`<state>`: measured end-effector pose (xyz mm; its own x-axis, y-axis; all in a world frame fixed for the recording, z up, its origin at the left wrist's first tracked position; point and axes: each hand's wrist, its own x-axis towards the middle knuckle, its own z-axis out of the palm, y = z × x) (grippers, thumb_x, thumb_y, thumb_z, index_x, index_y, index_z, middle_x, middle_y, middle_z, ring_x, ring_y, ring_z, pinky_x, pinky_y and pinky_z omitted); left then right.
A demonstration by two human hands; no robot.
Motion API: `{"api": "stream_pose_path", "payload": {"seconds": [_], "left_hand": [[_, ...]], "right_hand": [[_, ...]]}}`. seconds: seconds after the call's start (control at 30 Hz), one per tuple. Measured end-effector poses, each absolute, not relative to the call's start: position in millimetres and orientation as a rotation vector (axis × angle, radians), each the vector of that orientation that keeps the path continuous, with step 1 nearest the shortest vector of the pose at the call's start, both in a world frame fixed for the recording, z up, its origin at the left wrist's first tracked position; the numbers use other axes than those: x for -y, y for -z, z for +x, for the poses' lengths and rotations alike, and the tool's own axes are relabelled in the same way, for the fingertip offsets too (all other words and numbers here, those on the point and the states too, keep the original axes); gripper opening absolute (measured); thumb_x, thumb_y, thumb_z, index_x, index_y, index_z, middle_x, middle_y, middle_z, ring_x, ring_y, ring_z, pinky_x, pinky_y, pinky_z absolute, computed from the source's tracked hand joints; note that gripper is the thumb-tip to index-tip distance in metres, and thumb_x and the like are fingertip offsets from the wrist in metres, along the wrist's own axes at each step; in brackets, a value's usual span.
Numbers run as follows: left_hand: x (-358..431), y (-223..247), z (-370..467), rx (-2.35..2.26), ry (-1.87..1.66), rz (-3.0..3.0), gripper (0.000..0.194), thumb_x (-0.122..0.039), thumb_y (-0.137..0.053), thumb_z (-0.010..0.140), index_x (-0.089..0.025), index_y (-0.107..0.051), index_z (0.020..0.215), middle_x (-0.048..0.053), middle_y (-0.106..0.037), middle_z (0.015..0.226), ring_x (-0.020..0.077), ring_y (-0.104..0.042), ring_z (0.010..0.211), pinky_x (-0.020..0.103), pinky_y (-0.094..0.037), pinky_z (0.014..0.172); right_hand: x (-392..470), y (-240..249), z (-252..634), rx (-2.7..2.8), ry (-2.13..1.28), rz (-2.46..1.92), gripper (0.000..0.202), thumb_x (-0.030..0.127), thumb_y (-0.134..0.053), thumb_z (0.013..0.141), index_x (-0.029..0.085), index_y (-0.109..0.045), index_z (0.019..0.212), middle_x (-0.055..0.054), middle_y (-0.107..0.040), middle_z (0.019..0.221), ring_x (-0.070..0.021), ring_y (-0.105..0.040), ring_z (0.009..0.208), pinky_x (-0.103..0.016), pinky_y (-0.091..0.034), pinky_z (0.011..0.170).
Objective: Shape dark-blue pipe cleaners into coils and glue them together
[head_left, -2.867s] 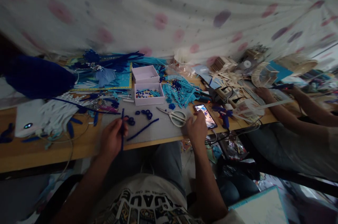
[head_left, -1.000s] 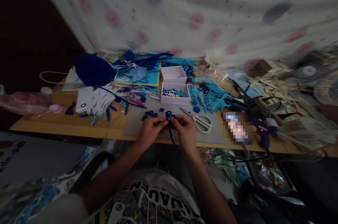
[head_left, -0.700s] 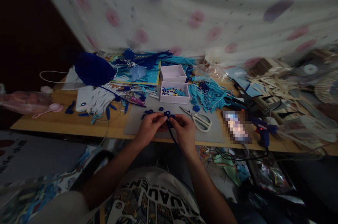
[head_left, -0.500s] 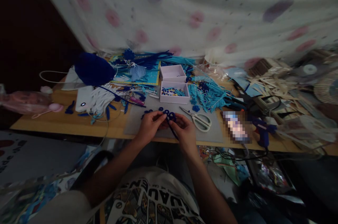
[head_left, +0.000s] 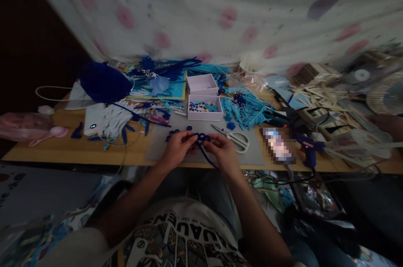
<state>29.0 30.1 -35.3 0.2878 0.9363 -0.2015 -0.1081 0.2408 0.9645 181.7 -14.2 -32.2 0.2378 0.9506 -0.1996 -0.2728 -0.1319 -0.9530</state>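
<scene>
A dark blue pipe cleaner point(head_left: 208, 159), curled into small loops at its upper part, is pinched between my two hands over the grey mat point(head_left: 255, 158). My left hand point(head_left: 176, 150) grips the left side of the loops with thumb and fingertips. On the right side, my right hand point(head_left: 225, 152) pinches the loops too. The pipe cleaner's straight tail hangs down between the hands toward the right wrist. Several small blue curled pieces point(head_left: 171, 133) lie just behind my left hand. White-handled scissors point(head_left: 241, 142) rest beside my right hand, with a blue flower shape point(head_left: 231, 125) behind them.
Behind the mat stand a white box of beads point(head_left: 205, 114) and its lid point(head_left: 202, 85). Light blue pipe cleaner pieces point(head_left: 247, 109) are heaped to the right. A phone point(head_left: 278, 145) and a blue glue gun point(head_left: 310, 153) lie farther right; a dark blue bundle point(head_left: 103, 82) sits left.
My right hand has shifted slightly right, and the hands are a little farther apart. More of the pipe cleaner's tail shows, slanting down to the right. The whole view has shifted slightly.
</scene>
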Motion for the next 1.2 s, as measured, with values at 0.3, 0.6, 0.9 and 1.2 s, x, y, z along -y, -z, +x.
{"api": "stream_pose_path", "payload": {"seconds": [0.3,0.6,0.9,1.2], "left_hand": [[-25,37,34,-1.026,-0.941,1.075,0.034,-0.049,-0.078,0.072,-0.017,-0.068,0.079,0.002,-0.07,0.068,0.0183,-0.068,0.061,0.028,-0.057,0.054],[-20,38,37,-1.053,-0.944,1.041,0.028,-0.044,-0.077,0.074,-0.018,-0.066,0.075,0.0,-0.068,0.059,0.0185,-0.067,0.054,0.03,-0.058,0.055],[-26,39,36,-1.024,-0.954,1.025,0.03,-0.042,-0.08,0.072,-0.016,-0.075,0.086,0.002,-0.073,0.07,0.019,-0.069,0.063,0.03,-0.059,0.057],[-27,35,34,-0.974,-0.859,0.955,0.028,-0.036,-0.085,0.066,-0.016,-0.074,0.083,0.002,-0.072,0.069,0.0176,-0.068,0.061,0.031,-0.06,0.06]], "right_hand": [[17,28,186,0.845,-1.348,-1.292,0.023,0.036,-0.086,0.058,0.018,-0.077,0.07,0.0,-0.07,0.063,-0.0134,-0.056,0.056,-0.025,-0.043,0.056],[11,18,200,1.201,-1.32,-1.396,0.013,0.028,-0.075,0.063,0.017,-0.071,0.056,0.004,-0.058,0.049,-0.0094,-0.043,0.048,-0.023,-0.03,0.048],[17,24,191,0.661,-1.507,-1.313,0.032,0.037,-0.093,0.048,0.017,-0.076,0.066,-0.001,-0.069,0.063,-0.0095,-0.052,0.05,-0.022,-0.039,0.047],[15,32,195,0.783,-1.467,-1.301,0.035,0.043,-0.092,0.051,0.019,-0.079,0.073,-0.002,-0.074,0.07,-0.0125,-0.06,0.058,-0.023,-0.045,0.054]]}}
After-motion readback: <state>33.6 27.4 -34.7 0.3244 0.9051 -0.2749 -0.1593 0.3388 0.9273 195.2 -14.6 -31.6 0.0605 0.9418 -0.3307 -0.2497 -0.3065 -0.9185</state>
